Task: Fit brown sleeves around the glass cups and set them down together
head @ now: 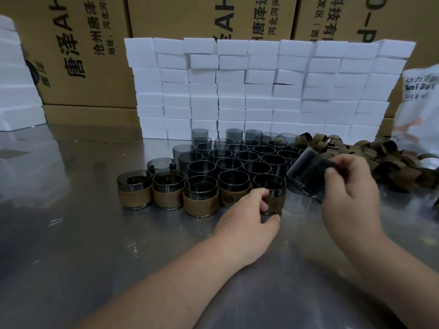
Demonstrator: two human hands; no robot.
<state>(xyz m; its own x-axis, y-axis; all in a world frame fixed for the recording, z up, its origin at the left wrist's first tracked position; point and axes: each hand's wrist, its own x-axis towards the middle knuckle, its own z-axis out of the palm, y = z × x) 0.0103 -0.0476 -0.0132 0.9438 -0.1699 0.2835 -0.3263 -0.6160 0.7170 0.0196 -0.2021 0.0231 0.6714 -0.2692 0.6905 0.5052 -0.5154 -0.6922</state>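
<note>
- The bare smoky-grey glass cup (306, 169) is off the table and tilted, held in our right hand (349, 186); fingers and thumb pinch its right side, and blur hides which end is the mouth.
- The heap of loose brown band-shaped sleeves (392, 160) lies just beyond that cup and to its right — on the right hand's side, well apart from the left; we judge the right hand the nearer for fetching a sleeve, the tilted cup's axis then to be lined up with the band's opening.
- Our left hand (249, 210) is curled round the brown-sleeved glass cup (273, 198); it stands upright at the right end of the front row of sleeved cups (200, 200), just beside its neighbour, on the shiny metal table (71, 233).
- Behind the row stands a cluster of bare grey cups (237, 160), all upright.
- Further out — a wall of white foam blocks (261, 91), printed cardboard cartons (83, 55), and a white plastic bag (420, 103) at the right edge.
</note>
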